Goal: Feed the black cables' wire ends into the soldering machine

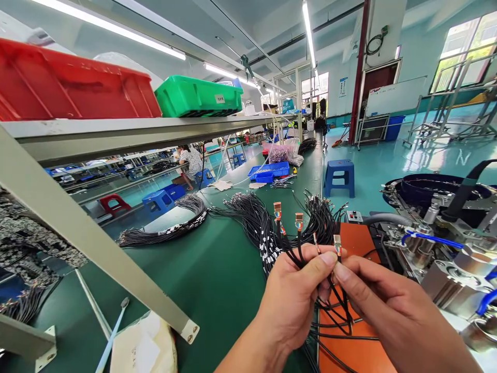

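My left hand point(289, 298) is closed around several thin black cables point(298, 248) at the middle right of the view. Above its fingers, small connectors point(277, 208) stand up on short coloured wires. Thumb and fingers of my right hand point(373, 290) pinch one more cable just below its connector point(337, 241). The two thumbs nearly touch. Loose cable lengths point(341, 316) hang beneath the hands, over an orange surface. Behind the left hand lies a large bundle of black cables point(252, 217) with white tags.
To the right stands a machine with metal cylinders point(446, 280) and blue tubes. Another cable bundle point(166, 233) lies on the green table point(194, 290). A slanted metal brace point(97, 243) crosses the left side. Further back are a blue tray point(277, 169), a blue stool point(339, 176) and a seated person.
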Tool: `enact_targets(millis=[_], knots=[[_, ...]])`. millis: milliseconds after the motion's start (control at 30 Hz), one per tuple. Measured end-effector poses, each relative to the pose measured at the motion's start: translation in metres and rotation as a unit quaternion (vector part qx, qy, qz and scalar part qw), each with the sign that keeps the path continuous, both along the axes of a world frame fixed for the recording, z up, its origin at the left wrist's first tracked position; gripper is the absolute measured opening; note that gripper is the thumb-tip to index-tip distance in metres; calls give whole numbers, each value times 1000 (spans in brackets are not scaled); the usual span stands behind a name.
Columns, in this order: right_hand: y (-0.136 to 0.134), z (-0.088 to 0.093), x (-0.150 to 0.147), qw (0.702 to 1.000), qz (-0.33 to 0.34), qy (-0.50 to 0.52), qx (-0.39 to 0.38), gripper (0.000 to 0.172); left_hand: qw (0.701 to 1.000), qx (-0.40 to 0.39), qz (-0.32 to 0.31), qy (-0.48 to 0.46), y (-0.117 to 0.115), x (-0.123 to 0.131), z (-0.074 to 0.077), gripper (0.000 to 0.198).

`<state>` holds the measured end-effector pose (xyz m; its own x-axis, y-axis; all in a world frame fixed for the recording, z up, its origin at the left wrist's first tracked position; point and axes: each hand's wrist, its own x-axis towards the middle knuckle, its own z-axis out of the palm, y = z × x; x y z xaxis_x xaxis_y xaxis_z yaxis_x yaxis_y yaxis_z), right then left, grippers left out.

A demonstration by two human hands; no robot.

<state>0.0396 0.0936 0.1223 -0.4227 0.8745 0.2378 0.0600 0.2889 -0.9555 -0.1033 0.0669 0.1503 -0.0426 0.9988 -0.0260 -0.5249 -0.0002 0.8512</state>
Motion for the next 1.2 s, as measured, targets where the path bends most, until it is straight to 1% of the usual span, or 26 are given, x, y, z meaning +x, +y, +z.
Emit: enact_targets(millis=[133, 267, 433, 633, 867, 1067, 1200], knots=[[-1, 2, 0, 1000, 17, -8, -11, 30, 1000, 0, -1, 7, 1, -1, 0, 36], [-7, 8, -5, 999, 15, -7, -34, 34, 1000, 0, 15, 14, 3, -2, -1, 36], [-12, 14, -9, 1000, 9, 2, -26, 34, 999, 6, 33, 27, 2, -2, -2, 40], [-9, 12, -6, 1000, 16, -21, -18, 36, 999, 11, 37, 33, 2, -1, 0, 31], [-8, 10, -6, 999, 28, -24, -32, 36, 999, -1, 37, 20, 2, -2, 0, 35], [-9, 11, -8, 999, 14, -15, -30, 36, 999, 3, 39, 21, 1, -1, -1, 36], [-11, 12, -10, 999, 2, 10, -51, 37, 999, 9, 34, 18, 3, -1, -2, 33]])
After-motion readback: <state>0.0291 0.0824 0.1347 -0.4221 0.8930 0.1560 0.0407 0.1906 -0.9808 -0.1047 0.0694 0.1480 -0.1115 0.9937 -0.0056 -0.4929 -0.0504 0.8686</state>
